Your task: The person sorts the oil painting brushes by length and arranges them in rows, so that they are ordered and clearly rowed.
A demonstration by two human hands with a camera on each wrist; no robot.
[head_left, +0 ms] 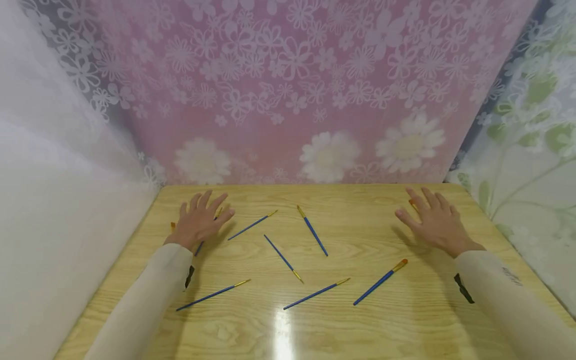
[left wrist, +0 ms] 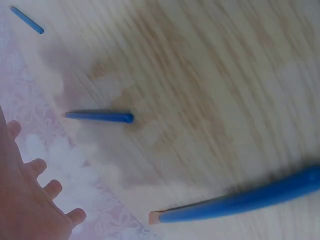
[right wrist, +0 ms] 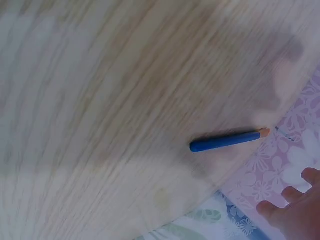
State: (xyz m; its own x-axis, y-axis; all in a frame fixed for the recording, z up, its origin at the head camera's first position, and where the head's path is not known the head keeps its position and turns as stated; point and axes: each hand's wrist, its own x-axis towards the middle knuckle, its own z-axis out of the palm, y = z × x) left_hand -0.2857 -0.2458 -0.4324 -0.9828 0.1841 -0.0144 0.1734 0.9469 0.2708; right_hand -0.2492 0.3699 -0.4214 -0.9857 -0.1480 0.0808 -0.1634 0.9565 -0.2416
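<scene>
My left hand (head_left: 201,220), fingers spread, hovers above the far left of the table. A blue paintbrush (head_left: 199,249) lies partly hidden beneath it, and the orange tip of another paintbrush (head_left: 173,226) shows beside its wrist. Over the far right my right hand (head_left: 434,222) is spread too, with its shadow on the wood. It covers most of a paintbrush (head_left: 413,204); the right wrist view shows that paintbrush (right wrist: 225,142) lying on the table below the hand. Neither hand holds anything. Closest to the left hand's thumb is a thin paintbrush (head_left: 252,225).
More blue paintbrushes lie scattered: one far centre (head_left: 313,233), a thin one mid-table (head_left: 281,255), one near left (head_left: 213,295), one near centre (head_left: 316,294), and a wider one (head_left: 380,282) right of centre. A pink floral curtain (head_left: 270,150) borders the wooden table (head_left: 252,330) behind; pale cloths flank it.
</scene>
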